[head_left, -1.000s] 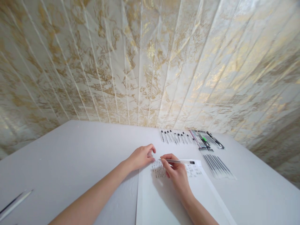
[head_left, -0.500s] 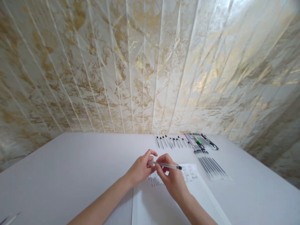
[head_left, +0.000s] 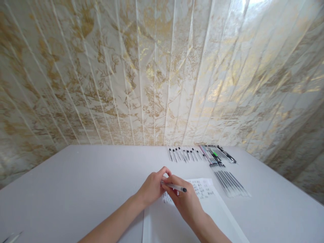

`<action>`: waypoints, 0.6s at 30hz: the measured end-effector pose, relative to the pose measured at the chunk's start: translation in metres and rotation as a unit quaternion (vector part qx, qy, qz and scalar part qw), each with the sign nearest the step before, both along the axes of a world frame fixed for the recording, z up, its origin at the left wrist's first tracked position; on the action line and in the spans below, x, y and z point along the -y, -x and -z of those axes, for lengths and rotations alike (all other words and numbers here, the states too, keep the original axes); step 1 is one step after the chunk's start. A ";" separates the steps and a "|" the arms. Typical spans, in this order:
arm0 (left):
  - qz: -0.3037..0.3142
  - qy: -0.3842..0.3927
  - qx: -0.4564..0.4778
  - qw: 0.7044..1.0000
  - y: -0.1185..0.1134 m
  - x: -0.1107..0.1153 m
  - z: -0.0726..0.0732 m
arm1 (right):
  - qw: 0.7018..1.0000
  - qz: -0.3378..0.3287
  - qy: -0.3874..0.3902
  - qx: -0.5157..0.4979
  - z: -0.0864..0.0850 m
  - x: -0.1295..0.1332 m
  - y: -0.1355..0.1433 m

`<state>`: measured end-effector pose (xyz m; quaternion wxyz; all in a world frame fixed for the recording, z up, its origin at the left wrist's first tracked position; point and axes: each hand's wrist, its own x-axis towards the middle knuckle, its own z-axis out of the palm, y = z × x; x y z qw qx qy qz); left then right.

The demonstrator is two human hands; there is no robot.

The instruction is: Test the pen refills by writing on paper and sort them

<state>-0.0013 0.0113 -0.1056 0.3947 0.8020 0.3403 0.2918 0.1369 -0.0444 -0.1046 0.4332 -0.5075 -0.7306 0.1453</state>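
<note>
A clear-barrelled pen with a black end plug (head_left: 177, 187) lies slanted across my fingers, above the sheet of paper (head_left: 172, 222). My right hand (head_left: 186, 202) pinches its barrel between thumb and fingers. At the pen's front end, my left hand (head_left: 153, 187) is closed, its fingers curled around that end. The tip itself is hidden between the two hands, which touch each other. Dark handwriting fills the upper part of the paper, partly covered by my right hand.
Beyond my hands lies a row of black caps and thin refills (head_left: 187, 155). Pens and a green-marked marker (head_left: 215, 154) are grouped at the back right. Several dark refills (head_left: 231, 182) lie right of the paper. A patterned curtain (head_left: 152, 74) hangs behind the table.
My right hand has moved left and slightly down with the pen, closing against my left hand. The pen's front end has gone further into the left fingers.
</note>
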 end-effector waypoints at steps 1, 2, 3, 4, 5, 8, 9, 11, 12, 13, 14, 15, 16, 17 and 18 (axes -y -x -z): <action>0.004 0.003 0.007 1.000 -0.001 0.002 0.000 | 1.000 0.001 0.007 0.007 0.000 0.000 0.000; 0.010 0.009 0.021 1.000 -0.002 0.004 0.000 | 1.000 0.002 0.015 0.015 -0.001 0.001 -0.001; 0.016 0.017 0.039 0.999 -0.004 0.006 0.000 | 0.999 0.003 0.024 0.023 -0.003 0.001 -0.001; 0.021 0.024 0.058 0.998 -0.006 0.008 0.000 | 0.999 0.007 0.031 0.032 -0.005 0.002 -0.001; 0.024 0.030 0.076 0.996 -0.009 0.011 -0.001 | 0.998 0.012 0.035 0.042 -0.008 0.003 -0.001; 0.016 0.037 0.094 0.995 -0.017 0.020 -0.006 | 0.997 0.031 0.032 0.066 -0.023 0.006 -0.002; 0.009 0.030 0.085 0.996 -0.020 0.023 -0.007 | 0.997 0.035 0.036 0.064 -0.030 0.006 -0.004; -0.006 -0.002 0.059 0.998 -0.022 0.025 -0.007 | 0.996 0.052 0.058 0.052 -0.044 0.004 -0.014; -0.010 -0.029 0.043 0.999 -0.022 0.024 -0.006 | 0.994 0.070 0.073 0.052 -0.051 0.003 -0.024; -0.010 -0.057 0.028 0.998 -0.021 0.023 -0.004 | 0.990 0.096 0.086 0.064 -0.058 0.001 -0.037; -0.009 -0.083 0.015 0.996 -0.019 0.021 -0.001 | 0.983 0.128 0.098 0.093 -0.063 0.000 -0.054; -0.005 -0.105 0.002 0.994 -0.017 0.018 0.002 | 0.973 0.152 0.109 0.135 -0.066 -0.002 -0.073; -0.004 -0.120 -0.009 0.993 -0.015 0.015 0.005 | 0.959 0.176 0.127 0.180 -0.067 -0.002 -0.095; -0.008 -0.129 -0.016 0.992 -0.013 0.012 0.008 | 0.938 0.213 0.155 0.226 -0.066 -0.002 -0.118; -0.014 -0.132 -0.021 0.991 -0.011 0.009 0.011 | 0.905 0.262 0.194 0.274 -0.063 -0.002 -0.141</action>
